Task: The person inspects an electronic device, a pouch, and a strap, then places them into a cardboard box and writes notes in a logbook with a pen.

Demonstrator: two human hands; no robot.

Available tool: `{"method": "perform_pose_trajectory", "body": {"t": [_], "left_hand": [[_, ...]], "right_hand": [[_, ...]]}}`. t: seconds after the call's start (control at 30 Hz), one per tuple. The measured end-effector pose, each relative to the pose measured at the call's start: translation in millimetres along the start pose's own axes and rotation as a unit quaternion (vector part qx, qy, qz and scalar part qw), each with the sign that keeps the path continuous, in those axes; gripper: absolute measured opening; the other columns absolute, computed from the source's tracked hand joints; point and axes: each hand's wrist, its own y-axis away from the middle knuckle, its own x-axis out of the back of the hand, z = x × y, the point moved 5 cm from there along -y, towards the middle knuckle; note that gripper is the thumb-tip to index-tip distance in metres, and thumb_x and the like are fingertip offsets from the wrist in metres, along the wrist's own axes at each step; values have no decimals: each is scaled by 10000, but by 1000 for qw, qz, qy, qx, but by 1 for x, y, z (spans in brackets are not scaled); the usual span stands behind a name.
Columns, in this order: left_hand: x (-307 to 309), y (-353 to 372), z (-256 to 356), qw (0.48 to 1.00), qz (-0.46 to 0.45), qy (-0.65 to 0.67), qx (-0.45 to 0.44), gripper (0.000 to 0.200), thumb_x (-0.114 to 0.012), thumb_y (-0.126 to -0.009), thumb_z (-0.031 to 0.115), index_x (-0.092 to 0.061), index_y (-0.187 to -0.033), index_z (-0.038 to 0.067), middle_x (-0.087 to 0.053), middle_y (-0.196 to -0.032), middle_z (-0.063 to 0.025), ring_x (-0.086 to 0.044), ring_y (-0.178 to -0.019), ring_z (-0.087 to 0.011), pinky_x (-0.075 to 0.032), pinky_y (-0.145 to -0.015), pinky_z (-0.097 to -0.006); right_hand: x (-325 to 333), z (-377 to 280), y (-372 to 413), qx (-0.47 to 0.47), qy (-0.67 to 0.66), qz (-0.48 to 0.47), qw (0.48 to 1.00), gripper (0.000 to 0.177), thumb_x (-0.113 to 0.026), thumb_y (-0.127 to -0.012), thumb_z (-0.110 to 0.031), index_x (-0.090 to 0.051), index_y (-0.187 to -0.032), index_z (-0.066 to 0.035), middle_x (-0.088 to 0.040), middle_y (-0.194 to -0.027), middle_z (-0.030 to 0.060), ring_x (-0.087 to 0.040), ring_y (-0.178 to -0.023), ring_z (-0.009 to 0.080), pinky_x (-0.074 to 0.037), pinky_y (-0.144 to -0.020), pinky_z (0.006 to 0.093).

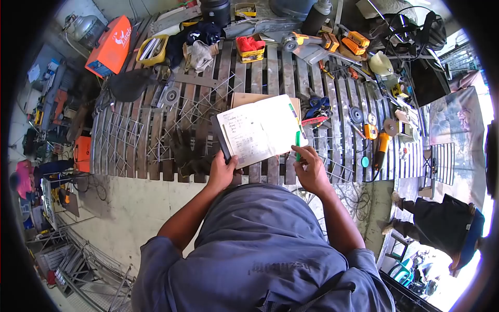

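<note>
An open notebook with handwriting on its pages tilts over the front of the slatted metal table. My left hand grips its lower left corner, thumb on the page and fingers beneath. By the lower right corner, my right hand pinches a green pen that stands upright beside the page edge. Coloured tabs run along the notebook's right side. Behind it, a piece of brown cardboard lies partly hidden. Dark gloves rest left of the notebook.
An angle grinder, cutting discs and a tape measure lie to the right. Welded wire lattices cover the left side. An orange welding machine stands at the back left. Another person is at the far right.
</note>
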Motion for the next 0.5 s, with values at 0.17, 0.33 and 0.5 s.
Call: {"method": "perform_pose_trajectory", "body": {"t": [0.17,0.33,0.5], "left_hand": [[12,-17,-49,996,20,-87,-4,449,-711,-1099,280,-588,-1353,-69,-764,-1071,-183,-756,-903,-232,-622,-707,-376],[56,-3,-45,987,146,-65,13,337,-656,-1137,261,-568,-1337,5,-699,-1078,-77,-670,-860,-122,-559,-700,-284],[78,11,12,998,51,-15,44,326,-557,-1194,307,-646,-1076,17,-680,-992,-45,-674,-849,-125,-568,-703,-305]], "right_hand": [[22,-17,2,37,-3,-59,998,802,-817,-863,-20,-525,-1610,-24,-595,-1350,179,-702,-1072,275,-610,-935,389],[29,-18,4,-7,-59,-101,993,880,-841,-809,49,-485,-1608,-44,-570,-1384,197,-689,-1138,318,-603,-995,411],[28,-18,8,-83,-176,-33,980,308,-731,-1023,-25,-724,-1330,-1,-750,-1093,135,-745,-917,211,-608,-860,341]]}}
